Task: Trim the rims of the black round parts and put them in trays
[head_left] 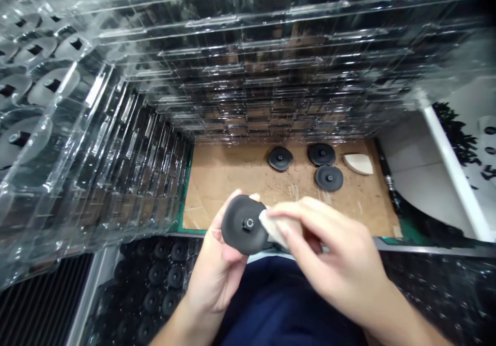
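A round black plastic disc with a short central stem point(237, 227) is gripped at its edge by my left hand point(217, 268), stem side facing up. Pinched in my right hand point(337, 253) is a pale cream pad point(282, 227), its tip against the disc's right edge. Beyond my hands, similar black discs lie on the cardboard: one near the middle point(280, 158), and a pair further right, one behind point(321, 154) and one in front point(329, 177). A cream wedge-shaped piece point(358, 163) sits to their right.
Brown cardboard point(225, 175) covers the work surface. Tall stacks of clear plastic trays stand behind point(271, 67) and on the left point(127, 129). A tray of black discs point(155, 279) is at lower left. A white panel edge point(453, 165) rises at right.
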Action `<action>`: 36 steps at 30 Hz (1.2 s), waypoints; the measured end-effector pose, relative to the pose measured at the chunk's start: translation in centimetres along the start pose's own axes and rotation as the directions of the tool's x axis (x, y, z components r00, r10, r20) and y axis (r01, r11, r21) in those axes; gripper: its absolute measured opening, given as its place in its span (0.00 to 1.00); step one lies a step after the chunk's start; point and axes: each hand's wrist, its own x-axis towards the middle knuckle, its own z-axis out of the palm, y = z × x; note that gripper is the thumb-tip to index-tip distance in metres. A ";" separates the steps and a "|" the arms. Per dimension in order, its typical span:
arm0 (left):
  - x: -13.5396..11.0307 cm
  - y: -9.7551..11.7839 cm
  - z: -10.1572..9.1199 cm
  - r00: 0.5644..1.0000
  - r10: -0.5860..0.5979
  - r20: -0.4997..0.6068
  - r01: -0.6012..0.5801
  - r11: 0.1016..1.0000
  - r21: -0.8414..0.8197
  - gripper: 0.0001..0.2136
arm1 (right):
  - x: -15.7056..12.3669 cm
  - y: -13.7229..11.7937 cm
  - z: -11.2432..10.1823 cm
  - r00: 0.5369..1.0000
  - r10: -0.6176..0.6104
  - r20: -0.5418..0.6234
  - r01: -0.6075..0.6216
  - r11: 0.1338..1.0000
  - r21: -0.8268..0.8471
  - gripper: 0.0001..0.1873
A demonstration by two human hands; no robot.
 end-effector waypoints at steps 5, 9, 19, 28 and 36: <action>0.2 -0.2 -0.6 1.000 -0.010 -0.023 0.010 1.000 -0.015 0.22 | 0.6 0.3 0.2 0.995 -0.082 0.050 0.080 0.995 0.053 0.10; 0.2 -0.1 -0.6 0.995 0.019 -0.102 -0.018 1.000 0.005 0.24 | 0.8 -0.1 0.4 0.999 0.045 0.016 -0.045 0.999 0.015 0.09; 0.6 0.5 -1.5 0.994 0.004 -0.110 -0.002 1.000 0.020 0.26 | 0.5 10.2 2.4 0.939 0.344 -0.009 -0.344 0.936 -0.079 0.10; 1.5 0.6 -2.4 0.993 0.022 -0.119 -0.030 0.997 -0.067 0.23 | -4.9 13.1 7.4 0.941 0.279 -0.190 -0.324 0.906 -0.274 0.19; 1.7 0.0 -2.5 0.986 0.065 -0.155 -0.078 0.994 -0.078 0.25 | -2.0 10.5 5.0 0.967 0.201 -0.154 -0.228 0.957 -0.182 0.13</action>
